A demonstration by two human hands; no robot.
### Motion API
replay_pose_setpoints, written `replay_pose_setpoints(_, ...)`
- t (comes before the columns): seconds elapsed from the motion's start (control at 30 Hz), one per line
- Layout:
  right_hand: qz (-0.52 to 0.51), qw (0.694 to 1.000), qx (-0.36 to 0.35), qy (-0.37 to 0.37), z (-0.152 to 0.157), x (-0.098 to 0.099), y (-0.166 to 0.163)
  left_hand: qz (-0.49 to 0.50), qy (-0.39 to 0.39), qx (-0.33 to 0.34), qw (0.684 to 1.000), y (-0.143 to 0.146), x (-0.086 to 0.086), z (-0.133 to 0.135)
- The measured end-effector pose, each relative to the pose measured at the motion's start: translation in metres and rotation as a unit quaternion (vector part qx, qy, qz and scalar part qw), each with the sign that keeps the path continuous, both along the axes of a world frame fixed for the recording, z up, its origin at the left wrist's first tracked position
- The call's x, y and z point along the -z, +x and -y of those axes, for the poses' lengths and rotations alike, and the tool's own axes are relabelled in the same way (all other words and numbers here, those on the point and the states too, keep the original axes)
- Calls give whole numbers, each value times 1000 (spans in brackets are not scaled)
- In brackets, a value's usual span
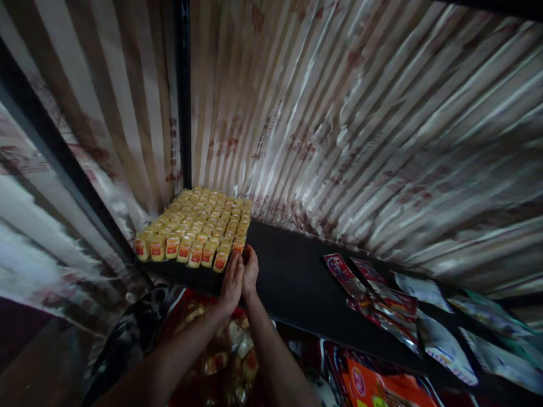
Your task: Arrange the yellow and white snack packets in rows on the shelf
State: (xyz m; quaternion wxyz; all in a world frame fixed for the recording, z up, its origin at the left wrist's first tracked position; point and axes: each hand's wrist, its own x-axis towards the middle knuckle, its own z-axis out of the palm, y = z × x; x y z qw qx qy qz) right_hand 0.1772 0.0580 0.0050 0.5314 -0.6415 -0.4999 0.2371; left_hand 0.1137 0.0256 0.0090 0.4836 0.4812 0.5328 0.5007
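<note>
Both my hands reach up side by side to the right front corner of a block of several small yellow bottles point(199, 223) with red labels, standing in rows on a dark shelf point(297, 277). My left hand point(231, 282) has its fingers stretched up against the nearest bottle. Beside it, my right hand point(250, 270) has its fingertips curled at the same spot. What the fingers grip, if anything, is hidden between the hands.
Corrugated sheet walls close in behind and to the left, with a dark post point(183, 90) in the corner. Red and silver sachet packets point(373, 299) lie on the shelf to the right. Below the shelf sits a bag of more bottles point(229, 350) and orange packets point(373, 387).
</note>
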Motion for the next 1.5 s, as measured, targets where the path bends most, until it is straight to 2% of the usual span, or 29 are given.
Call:
replay_pose_setpoints(0.23,-22,1000,-3,-17,0,1,-1,2,14,24,1000,-4,-3,1)
replay_pose_setpoints(0.47,19,1000,-4,-13,0,0,-1,4,16,14,1000,-1,-2,-2)
replay_pose_setpoints(0.6,17,999,-16,-31,2,0,-1,5,25,14,1000,-2,-3,-2)
replay_pose_setpoints(0.7,4,1000,0,-16,9,1,-3,-9,37,14,999,-5,-4,0)
replay_pose_setpoints(0.87,-20,999,24,2,46,5,-12,-67,67,15,995,-15,-7,22)
replay_pose_setpoints(1.0,-14,1000,22,6,92,4,-20,-112,126,20,985,-29,-10,59)
replay_pose_setpoints(1.1,12,1000,27,-6,127,4,-25,-148,135,18,980,-39,-6,89)
replay_pose_setpoints(1.2,55,997,14,-61,157,13,-27,-217,87,68,970,-49,9,113)
replay_pose_setpoints(1.3,111,977,-34,-179,179,33,-24,-324,-32,134,936,-59,33,133)
replay_pose_setpoints(1.4,173,924,-120,-319,192,55,-18,-387,-185,170,887,-70,56,149)
replay_pose_setpoints(1.43,197,901,-132,-364,195,61,-17,-386,-203,178,882,-73,63,153)
replay_pose_setpoints(1.5,221,880,-142,-397,199,71,-15,-374,-210,188,884,-77,72,159)
